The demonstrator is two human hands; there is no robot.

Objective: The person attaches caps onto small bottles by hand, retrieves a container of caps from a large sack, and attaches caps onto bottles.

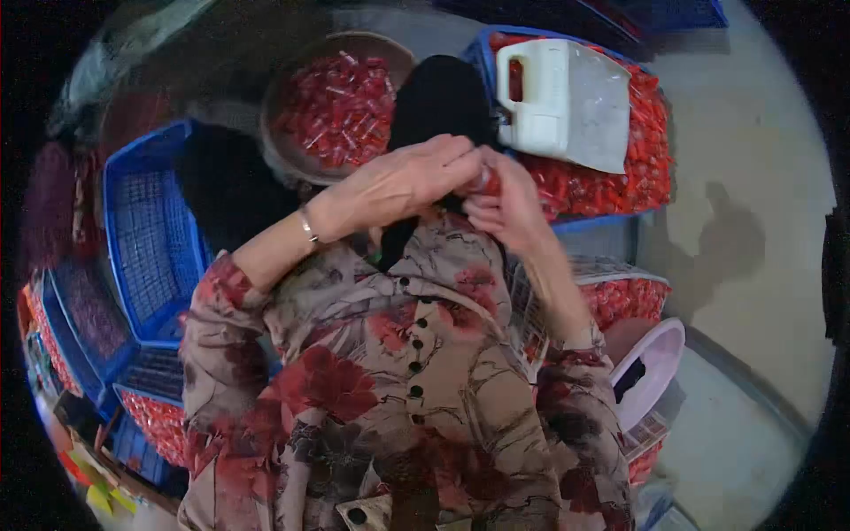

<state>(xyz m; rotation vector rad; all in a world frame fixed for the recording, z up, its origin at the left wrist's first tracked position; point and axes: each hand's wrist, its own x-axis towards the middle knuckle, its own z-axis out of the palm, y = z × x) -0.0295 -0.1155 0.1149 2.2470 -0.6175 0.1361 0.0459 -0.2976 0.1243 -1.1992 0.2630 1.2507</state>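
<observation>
Both hands meet in front of my chest, above my lap. My left hand (pixel 412 177), with a bracelet at the wrist, has its fingers drawn together and reaches across to the fingertips of the other hand. My right hand (pixel 512 202) has its fingers curled around a small red piece (pixel 484 183), which shows only in part. What the left fingertips pinch, if anything, is hidden. Just beyond the left hand sits a round basin (pixel 277 146) full of small pinkish-red translucent pieces (pixel 336 111).
At upper right, a blue crate (pixel 567 224) holds many red pieces, with a cut white plastic jug (pixel 544 97) lying on them. Another blue crate (pixel 146 239) stands at left. Lower right are a basket of red pieces (pixel 624 299) and a pale pink basin (pixel 660 376).
</observation>
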